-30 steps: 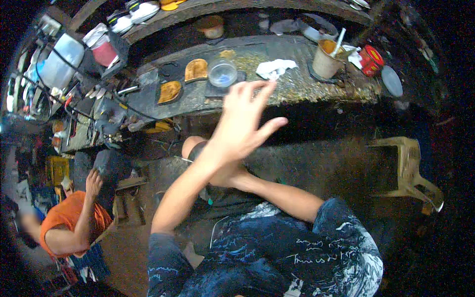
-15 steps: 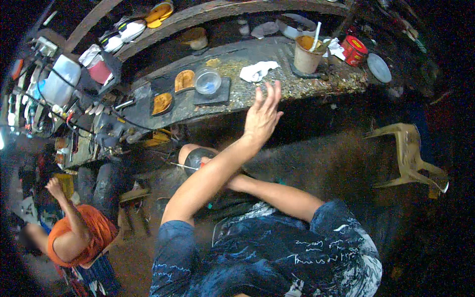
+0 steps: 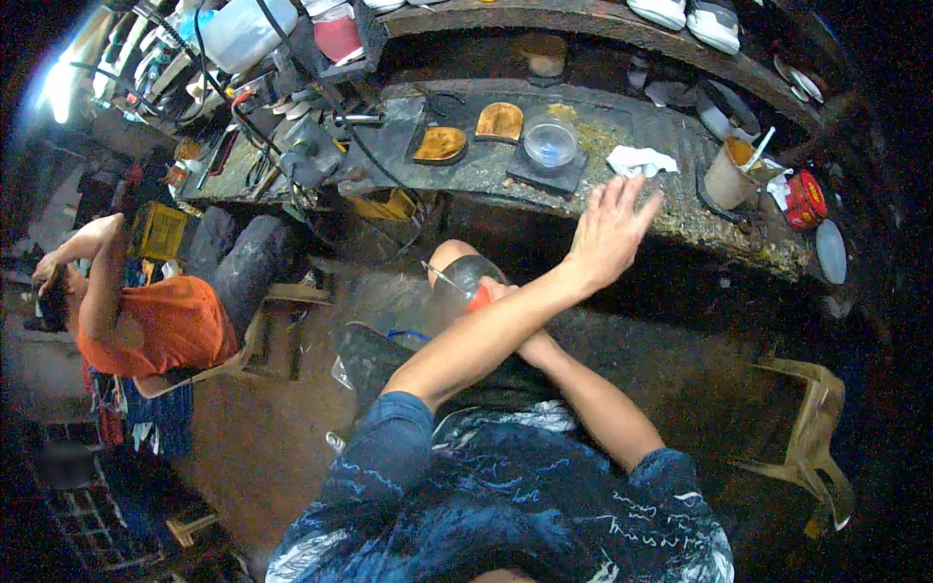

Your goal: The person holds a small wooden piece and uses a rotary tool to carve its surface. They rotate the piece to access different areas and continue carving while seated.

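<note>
My arms cross in front of me. My left hand (image 3: 612, 233) reaches out over the bench's front edge, fingers stretched and spread, holding nothing. Its fingertips are just short of a crumpled white cloth (image 3: 641, 160), or overlap it in view; contact is unclear. My right hand (image 3: 501, 290), partly behind my left forearm, is closed round a red-handled tool (image 3: 478, 299) with a thin pale shaft, beside my knee. On the bench lie two tan curved pieces (image 3: 440, 144) and a clear plastic tub (image 3: 551, 143) on a dark block (image 3: 546, 175).
At the bench's right stand a bucket (image 3: 729, 175) with a white stick, a red tin (image 3: 805, 199) and a pale lid (image 3: 831, 251). Black cables (image 3: 360, 136) hang at left. A co-worker in orange (image 3: 160, 325) sits left; a plastic chair (image 3: 807, 428) stands right.
The view has turned left, so the bench appears further right. My left hand stays stretched near the cloth, and my right keeps its hold. The co-worker's arms are now raised to the head.
</note>
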A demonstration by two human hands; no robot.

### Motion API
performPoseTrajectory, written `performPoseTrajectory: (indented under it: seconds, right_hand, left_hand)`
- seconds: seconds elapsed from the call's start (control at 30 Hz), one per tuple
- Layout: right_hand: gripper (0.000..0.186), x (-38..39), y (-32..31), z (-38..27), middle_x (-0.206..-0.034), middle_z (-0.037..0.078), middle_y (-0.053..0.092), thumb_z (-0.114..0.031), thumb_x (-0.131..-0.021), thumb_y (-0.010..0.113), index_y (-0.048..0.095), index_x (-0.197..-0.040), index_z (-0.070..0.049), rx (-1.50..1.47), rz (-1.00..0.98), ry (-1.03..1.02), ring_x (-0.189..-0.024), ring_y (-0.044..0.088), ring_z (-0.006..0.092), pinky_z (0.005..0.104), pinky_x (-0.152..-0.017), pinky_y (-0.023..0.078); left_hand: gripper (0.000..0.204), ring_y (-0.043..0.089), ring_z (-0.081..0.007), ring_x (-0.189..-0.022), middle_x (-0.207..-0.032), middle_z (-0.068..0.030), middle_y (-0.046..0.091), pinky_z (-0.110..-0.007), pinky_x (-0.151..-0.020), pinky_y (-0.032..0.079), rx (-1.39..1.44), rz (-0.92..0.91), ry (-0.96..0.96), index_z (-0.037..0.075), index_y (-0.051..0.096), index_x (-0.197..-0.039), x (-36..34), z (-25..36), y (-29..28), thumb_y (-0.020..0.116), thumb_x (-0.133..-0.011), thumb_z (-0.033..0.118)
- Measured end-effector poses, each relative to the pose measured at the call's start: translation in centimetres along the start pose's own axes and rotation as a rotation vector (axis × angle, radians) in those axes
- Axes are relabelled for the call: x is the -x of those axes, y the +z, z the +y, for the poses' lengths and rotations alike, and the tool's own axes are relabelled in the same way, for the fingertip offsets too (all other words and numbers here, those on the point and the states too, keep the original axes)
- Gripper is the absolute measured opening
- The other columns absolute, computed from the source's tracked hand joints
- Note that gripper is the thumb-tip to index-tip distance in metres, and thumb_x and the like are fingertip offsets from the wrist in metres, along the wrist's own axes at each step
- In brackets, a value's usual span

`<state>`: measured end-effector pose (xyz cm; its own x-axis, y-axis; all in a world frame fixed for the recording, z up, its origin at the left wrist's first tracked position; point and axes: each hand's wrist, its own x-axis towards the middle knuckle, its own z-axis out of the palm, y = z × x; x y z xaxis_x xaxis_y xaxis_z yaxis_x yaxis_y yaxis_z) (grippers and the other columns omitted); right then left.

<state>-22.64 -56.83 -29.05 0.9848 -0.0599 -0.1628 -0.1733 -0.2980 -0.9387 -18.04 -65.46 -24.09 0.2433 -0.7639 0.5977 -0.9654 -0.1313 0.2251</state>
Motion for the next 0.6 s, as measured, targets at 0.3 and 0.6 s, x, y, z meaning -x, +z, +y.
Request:
performPoseTrajectory:
  seconds: [0.3,0.6]
  right_hand:
    - [0.062,0.3,0.6,-2.0,-0.100,0.033,0.076,-0.041,-0.078,0.093,0.067,-0.117,0.000,0.297,0.154,0.252,-0.100,0.075,0.0506,0.0570,-0.091,0.060]
    - [0.057,0.5,0.6,-1.2,-0.105,0.027,0.078,-0.038,-0.078,0.094,0.071,-0.118,-0.004,0.258,0.207,0.198,-0.103,0.075,0.0484,0.0526,-0.094,0.060]
  left_hand:
    - [0.090,0.057,-0.0424,-0.136,-0.145,-0.0237,0.062,-0.050,-0.119,0.045,-0.038,-0.169,-0.113,0.001,0.055,-0.149,1.0,-20.3,-14.0,0.096,-0.074,0.030]
    - [0.130,0.043,-0.0383,-0.156,-0.167,-0.0234,0.046,-0.052,-0.133,0.029,-0.162,-0.971,-0.173,0.014,0.037,-0.169,-2.3,-32.7,-11.6,0.104,-0.061,0.041]
